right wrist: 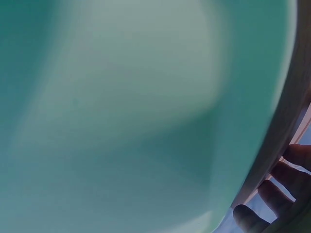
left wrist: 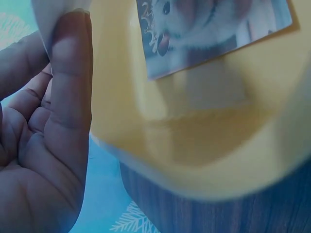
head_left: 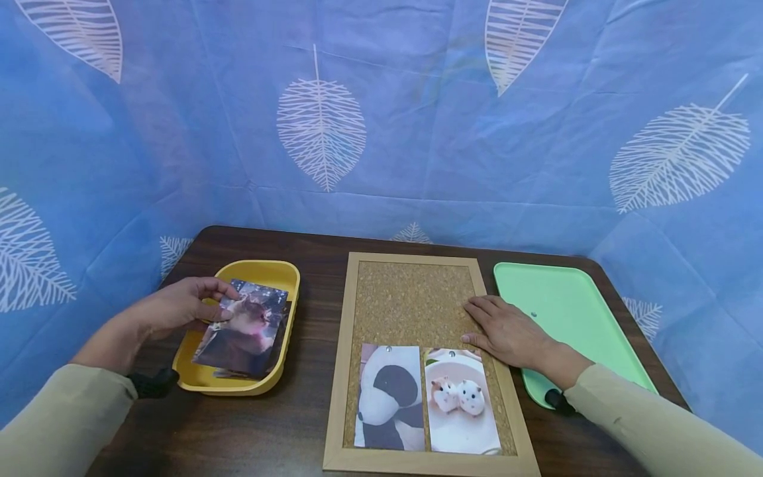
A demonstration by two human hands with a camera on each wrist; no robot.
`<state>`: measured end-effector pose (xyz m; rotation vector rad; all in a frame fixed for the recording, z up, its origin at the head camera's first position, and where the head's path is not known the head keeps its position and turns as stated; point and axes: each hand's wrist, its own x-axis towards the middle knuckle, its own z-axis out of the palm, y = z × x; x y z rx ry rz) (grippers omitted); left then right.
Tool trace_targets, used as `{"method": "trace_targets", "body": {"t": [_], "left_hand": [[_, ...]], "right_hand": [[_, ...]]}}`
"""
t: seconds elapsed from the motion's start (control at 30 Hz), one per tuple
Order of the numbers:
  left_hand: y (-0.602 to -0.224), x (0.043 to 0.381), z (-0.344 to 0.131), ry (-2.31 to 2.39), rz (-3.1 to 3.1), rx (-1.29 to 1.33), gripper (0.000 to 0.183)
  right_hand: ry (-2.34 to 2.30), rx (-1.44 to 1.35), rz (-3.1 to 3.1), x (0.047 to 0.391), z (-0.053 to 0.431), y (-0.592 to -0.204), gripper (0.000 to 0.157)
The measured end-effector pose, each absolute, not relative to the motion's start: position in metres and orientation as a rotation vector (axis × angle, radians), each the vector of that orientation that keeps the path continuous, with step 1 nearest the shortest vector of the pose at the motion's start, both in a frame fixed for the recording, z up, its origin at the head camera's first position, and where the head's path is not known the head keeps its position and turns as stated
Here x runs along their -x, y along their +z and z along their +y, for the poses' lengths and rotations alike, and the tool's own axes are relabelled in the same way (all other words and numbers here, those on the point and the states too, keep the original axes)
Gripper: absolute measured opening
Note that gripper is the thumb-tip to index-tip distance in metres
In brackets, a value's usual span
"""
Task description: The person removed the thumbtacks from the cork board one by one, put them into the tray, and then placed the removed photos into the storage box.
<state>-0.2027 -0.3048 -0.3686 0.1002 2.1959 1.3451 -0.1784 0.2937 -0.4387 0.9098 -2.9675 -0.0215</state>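
The left hand [head_left: 185,305] held a photo [head_left: 246,331] at its far left corner, pinched between thumb and fingers; the photo hung to the right of that hand, over the yellow basket [head_left: 223,389] at the left of the table [head_left: 310,384]. More photos lay in the basket beneath the held one, and the left wrist view showed one with a white animal [left wrist: 214,34] on it. The right hand [head_left: 515,331] lay well apart from the held photo, palm down and holding nothing, its fingers loosely extended over the right side of the corkboard [head_left: 411,305]. Its thumb tip was just beyond the far edge of a hamster photo [head_left: 463,404], which sat on the near half of the corkboard under a silvery pin [head_left: 452,354]. Just left of that, a second photo [head_left: 390,397], of a white shape with black patches, had a pin [head_left: 389,348] at its far edge too. To the right of the corkboard, partly under the right wrist, lay a green tray [head_left: 578,324] with a small pin [head_left: 533,315] on it. Blue cloth [head_left: 417,146] with white leaves [head_left: 322,126] hung behind the table.
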Motion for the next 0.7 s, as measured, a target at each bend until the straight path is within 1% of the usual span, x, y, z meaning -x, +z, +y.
{"method": "trace_targets", "body": {"t": [0.33,0.7], "left_hand": [[-0.371,0.200,-0.293,1.338,2.210,-0.096,0.038],[-0.374,0.199,-0.292,1.284,2.239,-0.086,0.037]], "right_hand": [[-0.038,-0.915,-2.968,0.179,0.294,-0.438,0.067],[-0.027,-0.909,-2.984,0.178,0.293,-0.436,0.068]]}}
